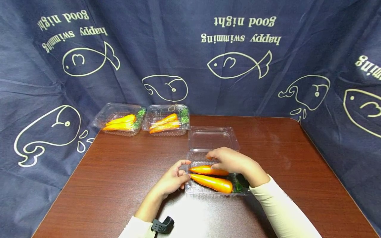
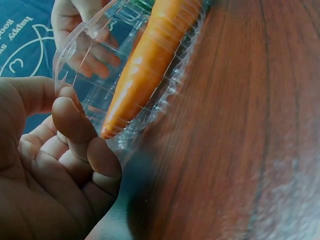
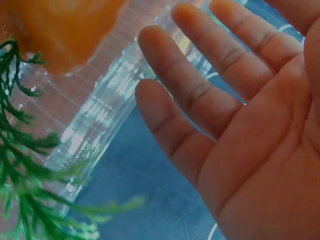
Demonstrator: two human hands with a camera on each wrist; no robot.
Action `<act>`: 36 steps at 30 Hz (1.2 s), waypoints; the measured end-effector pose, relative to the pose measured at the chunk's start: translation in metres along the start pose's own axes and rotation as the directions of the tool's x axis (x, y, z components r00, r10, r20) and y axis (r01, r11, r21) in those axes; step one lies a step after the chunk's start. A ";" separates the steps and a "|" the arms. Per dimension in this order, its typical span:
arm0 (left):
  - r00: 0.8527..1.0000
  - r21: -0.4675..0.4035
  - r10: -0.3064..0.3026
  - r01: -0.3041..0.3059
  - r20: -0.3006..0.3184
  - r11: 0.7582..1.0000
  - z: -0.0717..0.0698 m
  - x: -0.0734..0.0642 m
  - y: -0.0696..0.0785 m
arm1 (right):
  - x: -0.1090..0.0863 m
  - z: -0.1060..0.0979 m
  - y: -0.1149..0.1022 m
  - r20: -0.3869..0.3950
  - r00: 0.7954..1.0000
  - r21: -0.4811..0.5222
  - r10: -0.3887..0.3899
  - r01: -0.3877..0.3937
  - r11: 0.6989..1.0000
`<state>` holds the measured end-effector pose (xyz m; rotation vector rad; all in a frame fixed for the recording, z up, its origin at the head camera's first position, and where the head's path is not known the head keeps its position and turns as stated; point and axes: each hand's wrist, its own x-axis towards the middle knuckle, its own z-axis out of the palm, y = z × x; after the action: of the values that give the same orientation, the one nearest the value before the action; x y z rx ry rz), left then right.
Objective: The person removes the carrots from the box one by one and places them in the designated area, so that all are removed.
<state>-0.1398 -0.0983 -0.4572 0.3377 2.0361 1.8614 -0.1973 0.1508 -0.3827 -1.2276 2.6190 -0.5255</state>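
Observation:
A clear plastic clamshell box [image 1: 208,194] stands on the table with its lid [image 1: 212,138] folded back, away from me. Two orange carrots [image 1: 212,182] lie in the base, tips toward the left, with green leaves [image 1: 238,187] at their right end. At the box's left edge, my left hand [image 1: 174,178] pinches the rim; the left wrist view shows its fingers curled there beside one carrot [image 2: 145,65]. Above the far carrot [image 1: 205,170] is my right hand [image 1: 235,162]. In the right wrist view its fingers [image 3: 190,90] are spread and hold nothing.
Two other clear boxes, a left one [image 1: 102,114] and a right one [image 1: 166,133], sit at the table's back left with carrots and greens inside. A dark blue curtain [image 1: 190,29] hangs behind the brown table [image 1: 119,172].

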 end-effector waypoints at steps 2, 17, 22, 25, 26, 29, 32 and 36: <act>1.000 -0.008 -0.003 0.003 0.002 1.000 0.001 0.000 0.000 | 0.001 0.002 0.000 0.010 1.000 -0.030 -0.014 0.014 0.999; 1.000 -0.018 -0.017 0.017 -0.007 1.000 0.003 0.000 -0.001 | 0.001 0.014 0.001 0.056 0.998 -0.133 -0.008 0.015 0.991; 1.000 -0.008 -0.010 0.010 0.004 1.000 0.002 0.000 -0.002 | 0.001 0.016 0.000 0.060 0.998 -0.125 0.015 -0.007 0.992; 1.000 -0.001 -0.016 0.016 0.007 1.000 0.001 0.000 -0.002 | 0.002 0.018 0.000 0.058 0.998 -0.125 0.023 -0.016 0.992; 1.000 0.002 -0.019 0.019 0.007 1.000 0.001 0.000 -0.003 | 0.002 0.018 0.000 0.055 0.998 -0.125 0.022 -0.015 0.992; 1.000 0.010 -0.017 0.017 0.005 1.000 0.000 0.001 -0.003 | 0.002 0.019 0.002 0.048 0.999 -0.132 0.021 -0.015 0.991; 1.000 0.018 -0.001 0.001 -0.010 1.000 0.000 0.002 -0.003 | 0.003 0.020 0.003 0.041 0.999 -0.142 0.013 -0.007 0.990; 0.999 0.021 0.019 -0.018 -0.031 1.000 0.000 0.002 -0.003 | 0.004 0.022 0.004 0.037 0.999 -0.144 0.012 -0.007 0.990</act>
<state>-0.1413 -0.0978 -0.4601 0.3358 2.0816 1.8685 -0.1958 0.1451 -0.4043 -1.2521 2.6692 -0.3127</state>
